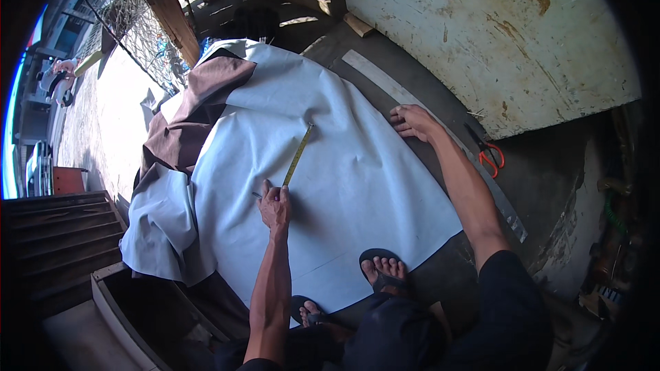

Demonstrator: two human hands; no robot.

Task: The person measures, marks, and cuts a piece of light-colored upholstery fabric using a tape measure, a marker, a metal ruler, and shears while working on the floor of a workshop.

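Observation:
A large white sheet of material (pixel 330 199) with a brown underside (pixel 182 127) lies rumpled on the floor before me. My left hand (pixel 275 209) is closed on a tape measure, whose yellow blade (pixel 298 154) reaches out over the sheet. A thin stick-like thing (pixel 257 195), perhaps a pen, pokes out beside the left fingers. Near the sheet's right edge hovers my right hand (pixel 414 124), fingers apart and slightly bent, with nothing seen in them. Just beyond it runs a long flat metal straightedge (pixel 385 82). Scissors with orange handles (pixel 491 158) lie right of my right forearm.
My sandalled feet (pixel 382 271) stand at the sheet's near edge. A stained pale panel (pixel 488 34) leans at the upper right. Slatted wood (pixel 62 233) and an open wooden box (pixel 120 319) stand at the left. A wooden post (pixel 161 10) rises at the upper left.

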